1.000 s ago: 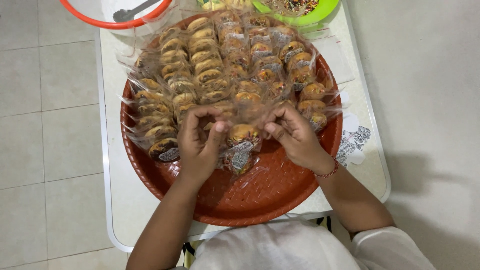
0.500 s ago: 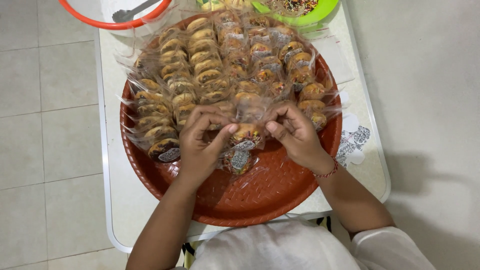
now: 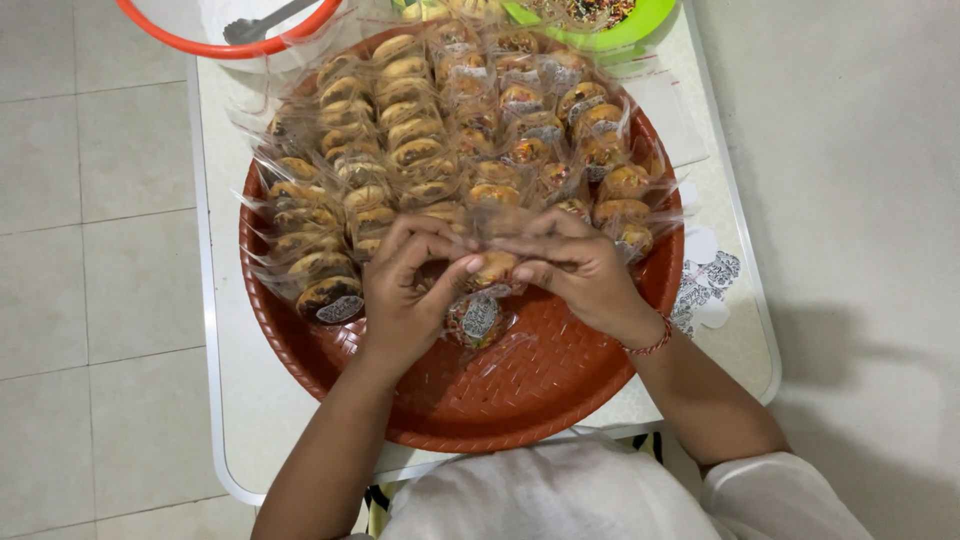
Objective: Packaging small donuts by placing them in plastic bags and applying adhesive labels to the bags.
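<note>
Two hands meet over the round brown tray (image 3: 520, 400) on the white desk (image 3: 240, 420): left hand (image 3: 405, 295) and right hand (image 3: 580, 265) pinch one wrapped cookie (image 3: 492, 268) together. Beyond lie rows of wrapped cookies (image 3: 420, 130).

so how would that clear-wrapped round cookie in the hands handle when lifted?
The clear-wrapped round cookie, pinched between left hand and right hand, probably lifts lightly. Its crinkly film looks floppy, perhaps slippery. The baked piece likely crumbles if squeezed.
</note>
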